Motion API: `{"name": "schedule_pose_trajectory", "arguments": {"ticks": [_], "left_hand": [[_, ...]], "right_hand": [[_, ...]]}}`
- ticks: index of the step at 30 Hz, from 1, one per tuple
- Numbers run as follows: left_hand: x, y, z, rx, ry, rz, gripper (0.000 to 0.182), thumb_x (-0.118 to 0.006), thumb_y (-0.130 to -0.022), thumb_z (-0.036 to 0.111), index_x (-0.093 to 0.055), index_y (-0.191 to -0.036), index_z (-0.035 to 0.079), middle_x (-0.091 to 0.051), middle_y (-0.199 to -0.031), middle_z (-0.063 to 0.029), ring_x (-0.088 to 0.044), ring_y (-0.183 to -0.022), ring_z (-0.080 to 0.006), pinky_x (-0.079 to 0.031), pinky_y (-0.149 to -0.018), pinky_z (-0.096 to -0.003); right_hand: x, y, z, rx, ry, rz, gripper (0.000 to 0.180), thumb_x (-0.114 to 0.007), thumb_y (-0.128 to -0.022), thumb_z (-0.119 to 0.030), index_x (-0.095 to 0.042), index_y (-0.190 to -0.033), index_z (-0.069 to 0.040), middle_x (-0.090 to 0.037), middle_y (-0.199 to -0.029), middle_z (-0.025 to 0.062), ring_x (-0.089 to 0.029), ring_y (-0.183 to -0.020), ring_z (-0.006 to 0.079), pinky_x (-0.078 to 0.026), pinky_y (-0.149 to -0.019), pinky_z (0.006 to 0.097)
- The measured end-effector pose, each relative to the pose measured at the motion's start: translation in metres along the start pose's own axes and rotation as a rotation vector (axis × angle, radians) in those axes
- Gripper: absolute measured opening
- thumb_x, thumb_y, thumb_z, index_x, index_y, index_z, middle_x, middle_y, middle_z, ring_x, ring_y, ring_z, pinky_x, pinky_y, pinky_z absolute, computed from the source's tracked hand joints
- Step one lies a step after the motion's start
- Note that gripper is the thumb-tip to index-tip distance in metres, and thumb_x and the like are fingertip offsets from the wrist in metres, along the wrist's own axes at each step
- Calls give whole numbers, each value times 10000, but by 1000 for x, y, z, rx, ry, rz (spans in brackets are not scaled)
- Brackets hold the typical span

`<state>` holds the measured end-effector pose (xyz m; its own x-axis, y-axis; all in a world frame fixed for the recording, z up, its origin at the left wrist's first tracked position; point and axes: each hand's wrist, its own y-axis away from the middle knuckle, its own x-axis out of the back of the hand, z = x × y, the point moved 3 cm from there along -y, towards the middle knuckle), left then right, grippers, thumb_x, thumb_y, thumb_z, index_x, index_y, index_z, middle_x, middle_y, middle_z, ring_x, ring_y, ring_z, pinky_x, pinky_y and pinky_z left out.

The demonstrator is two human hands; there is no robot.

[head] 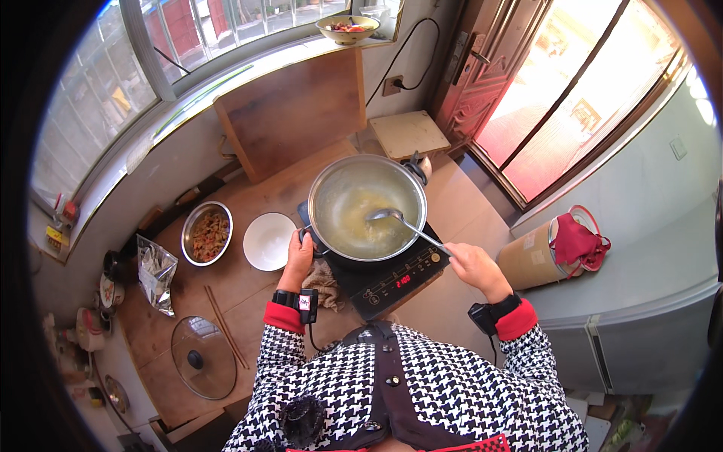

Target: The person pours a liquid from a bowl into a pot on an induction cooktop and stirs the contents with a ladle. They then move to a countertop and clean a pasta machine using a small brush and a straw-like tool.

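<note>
A wide steel pot (pixel 416 179) stands on a black induction cooktop (pixel 370 301), holding thin, yellowish liquid (pixel 361 195) with pale bits near its middle. My left hand (pixel 297 259) grips the pot's black side handle (pixel 305 230). In my right hand (pixel 477 271) is the end of a long metal ladle (pixel 418 230), whose bowl dips into the liquid. Left of the pot sits a white bowl (pixel 270 242), close to my left fingers. A crumpled cloth (pixel 322 285) lies below my left hand, against the cooktop. The cooktop's red display is lit.
Further left are a steel bowl (pixel 184 233) of chopped food, a silver foil bag (pixel 157 274), wooden chopsticks (pixel 225 326) and a glass lid (pixel 203 373). Behind the pot lean a wooden board (pixel 294 107) and a stool-like pale panel (pixel 409 134). A cardboard drum (pixel 525 254) stands right.
</note>
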<state>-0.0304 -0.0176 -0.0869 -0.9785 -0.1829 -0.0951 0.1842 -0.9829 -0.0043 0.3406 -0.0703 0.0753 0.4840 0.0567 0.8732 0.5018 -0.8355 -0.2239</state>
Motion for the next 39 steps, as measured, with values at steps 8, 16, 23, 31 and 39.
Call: {"name": "schedule_pose_trajectory", "arguments": {"ticks": [8, 16, 23, 31, 39], "left_hand": [[0, 1, 2, 37, -6, 3, 151, -449, -933, 157, -457, -1016, 32, -489, -692, 3, -449, -615, -68, -391, -562, -210], [-1, 2, 4, 10, -23, 4, 151, -449, -930, 161, -463, -1001, 29, -488, -685, 6, -448, -609, -68, -392, -556, -214], [0, -1, -1, 21, -12, 9, 130, -435, -934, 166, -488, -955, 49, -486, -676, 7, -446, -613, -76, -383, -557, -223], [-3, 0, 1, 5, 1, 18, 125, -434, -935, 164, -488, -947, 52, -481, -667, 9, -437, -586, -72, -372, -528, -215], [-5, 1, 7, -9, -8, 14, 128, -437, -936, 165, -490, -943, 50, -475, -664, 16, -432, -580, -65, -370, -524, -212]], "right_hand": [[-29, -30, 18, -45, -110, 32, 189, -490, -780, -67, -533, -958, -22, -578, -803, 200, -554, -771, 387, -454, -678, 455], [-50, -44, 13, -77, -240, 44, 213, -486, -797, -81, -517, -989, 6, -578, -777, 233, -565, -690, 405, -459, -644, 456], [-64, -30, 16, -492, -764, -213, 331, -486, -866, -114, -490, -1164, 30, -597, -737, 89, -577, -549, 124, -461, -476, 248], [-83, -14, 5, -747, -1298, -267, 353, -471, -864, -86, -457, -1197, 29, -611, -849, 100, -571, -556, 83, -463, -457, 181], [-79, -4, -18, -734, -1485, -182, 410, -518, -880, -120, -391, -1243, 22, -616, -875, 136, -574, -579, 118, -465, -460, 205]]}}
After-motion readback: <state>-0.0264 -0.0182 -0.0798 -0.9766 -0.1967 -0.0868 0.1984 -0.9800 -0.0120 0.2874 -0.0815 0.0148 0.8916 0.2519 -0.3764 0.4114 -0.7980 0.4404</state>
